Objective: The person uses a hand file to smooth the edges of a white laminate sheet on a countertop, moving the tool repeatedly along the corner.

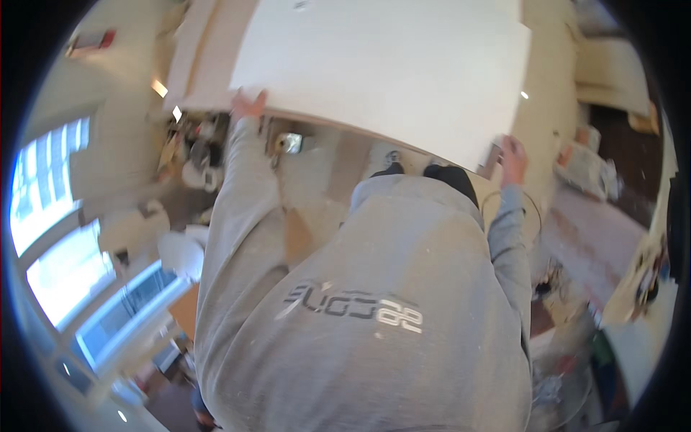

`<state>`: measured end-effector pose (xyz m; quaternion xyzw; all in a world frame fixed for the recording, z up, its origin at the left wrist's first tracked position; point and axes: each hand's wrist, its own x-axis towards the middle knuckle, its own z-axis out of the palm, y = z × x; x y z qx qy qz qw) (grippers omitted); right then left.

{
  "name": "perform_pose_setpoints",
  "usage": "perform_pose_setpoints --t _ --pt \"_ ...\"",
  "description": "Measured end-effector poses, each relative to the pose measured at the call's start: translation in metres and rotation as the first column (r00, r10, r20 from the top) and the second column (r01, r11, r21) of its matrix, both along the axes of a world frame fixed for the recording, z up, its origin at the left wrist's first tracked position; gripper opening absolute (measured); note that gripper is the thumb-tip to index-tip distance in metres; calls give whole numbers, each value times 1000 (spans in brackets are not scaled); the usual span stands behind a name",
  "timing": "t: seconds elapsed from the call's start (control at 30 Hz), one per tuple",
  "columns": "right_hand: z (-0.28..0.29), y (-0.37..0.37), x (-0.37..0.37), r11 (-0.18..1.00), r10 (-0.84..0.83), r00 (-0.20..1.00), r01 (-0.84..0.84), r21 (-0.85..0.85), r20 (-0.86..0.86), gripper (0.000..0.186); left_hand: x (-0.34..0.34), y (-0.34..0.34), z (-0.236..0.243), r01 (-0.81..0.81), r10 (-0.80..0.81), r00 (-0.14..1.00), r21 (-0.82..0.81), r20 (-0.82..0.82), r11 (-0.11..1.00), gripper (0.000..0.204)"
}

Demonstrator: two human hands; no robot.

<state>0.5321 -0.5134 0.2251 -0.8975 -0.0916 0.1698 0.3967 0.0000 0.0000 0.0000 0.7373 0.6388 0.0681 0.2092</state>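
Observation:
A large white panel lies in front of me, its near edge showing a thin brown side. My left hand grips this edge near its left end, thumb and fingertips on the white face. At the near right corner, my right hand is closed around a small brown block, held against the panel's edge. The hand is slightly blurred, and the block's exact kind does not show. Both arms are in grey sleeves, stretched forward and wide apart.
A pinkish-brown board lies along the panel's left side. Tools and clutter stand at the left, near bright windows. At the right are a white plastic-wrapped bundle and a large stained board. A thin cable curves beside my right arm.

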Motion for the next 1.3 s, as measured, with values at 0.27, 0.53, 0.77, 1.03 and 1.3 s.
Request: perform_pose_setpoints --t 0.27,0.53,0.77,1.03,1.3 --pt "-83 51 -164 956 -181 983 167 243 36 29 -134 116 123 211 -171 935 102 -312 972 114" --pt "-97 84 -171 907 -316 946 324 269 -72 21 -123 145 140 237 -206 940 87 -272 968 105" --pt "-106 92 -144 945 -262 951 287 154 -167 23 -139 194 142 215 -180 933 82 -311 973 116" --pt "-108 88 -129 949 -220 942 266 167 -252 18 -124 207 127 169 -136 960 123 -243 978 112" --pt "-109 88 -132 875 -205 898 347 337 -390 21 -137 199 128 211 -166 956 174 -242 962 108"
